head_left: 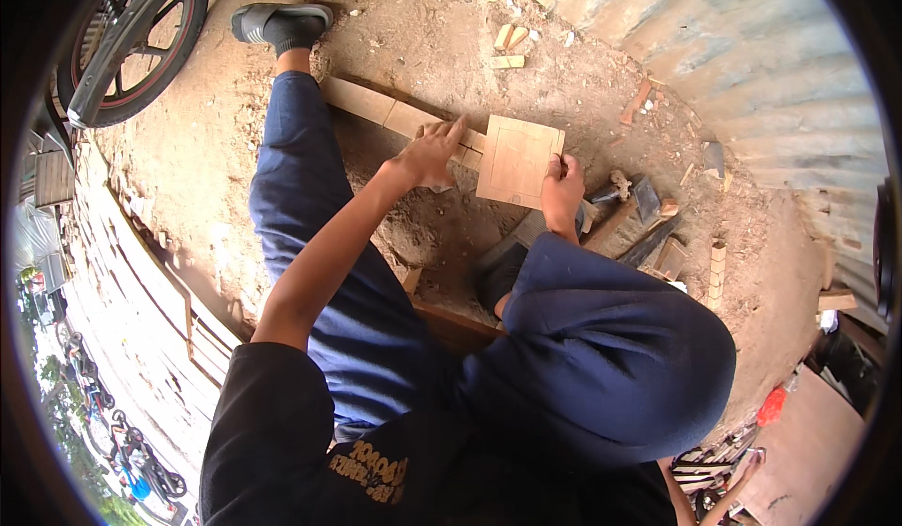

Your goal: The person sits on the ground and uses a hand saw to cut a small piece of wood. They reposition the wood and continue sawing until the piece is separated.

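Note:
A thin square wooden panel [515, 162] with a line marked inside its edges is gripped at its right edge by my right hand [563, 191], thumb on top. Its left side is over the end of a long wooden plank [362, 100] lying low on the dirt. My left hand [429, 157] is over the plank, left of the panel, fingers mostly curled and the index finger reaching toward the panel. A small pale edge shows under that palm; what it belongs to is hidden.
Small wood blocks [508, 61] lie on the dirt ahead. Right of my right hand are dark tools and offcuts [645, 201]. A corrugated metal wall [752, 75] bounds the right; a motorbike wheel [155, 56] stands far left. Another person's arms [733, 493] show at lower right.

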`<control>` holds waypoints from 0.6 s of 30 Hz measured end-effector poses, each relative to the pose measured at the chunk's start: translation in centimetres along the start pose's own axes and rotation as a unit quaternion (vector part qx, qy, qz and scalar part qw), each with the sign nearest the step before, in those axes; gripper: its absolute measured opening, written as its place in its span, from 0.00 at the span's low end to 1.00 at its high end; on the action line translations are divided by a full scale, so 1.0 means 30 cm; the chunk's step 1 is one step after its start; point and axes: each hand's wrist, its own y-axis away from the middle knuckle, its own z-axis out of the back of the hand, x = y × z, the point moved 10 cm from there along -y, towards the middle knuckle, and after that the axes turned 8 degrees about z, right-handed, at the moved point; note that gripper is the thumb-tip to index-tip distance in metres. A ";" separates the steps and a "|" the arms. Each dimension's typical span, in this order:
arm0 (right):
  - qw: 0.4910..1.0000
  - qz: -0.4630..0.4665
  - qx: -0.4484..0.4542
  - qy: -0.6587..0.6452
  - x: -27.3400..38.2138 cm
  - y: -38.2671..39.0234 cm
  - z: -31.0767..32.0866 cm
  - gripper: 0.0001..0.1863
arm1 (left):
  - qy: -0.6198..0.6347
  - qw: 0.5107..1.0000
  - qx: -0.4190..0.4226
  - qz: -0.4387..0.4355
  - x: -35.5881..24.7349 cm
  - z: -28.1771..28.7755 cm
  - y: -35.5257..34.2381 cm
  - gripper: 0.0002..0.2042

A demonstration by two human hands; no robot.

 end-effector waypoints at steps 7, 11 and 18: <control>0.985 0.040 0.066 0.151 -0.007 -0.052 -0.013 0.20 | 0.043 0.998 -0.003 0.039 0.023 -0.009 -0.035 0.48; 0.980 0.120 0.080 0.140 -0.050 -0.089 -0.068 0.17 | 0.075 0.996 -0.022 0.043 0.034 -0.028 -0.004 0.40; 0.972 0.129 0.136 0.143 -0.049 -0.112 -0.173 0.15 | 0.154 0.984 -0.095 -0.005 0.091 -0.059 0.015 0.32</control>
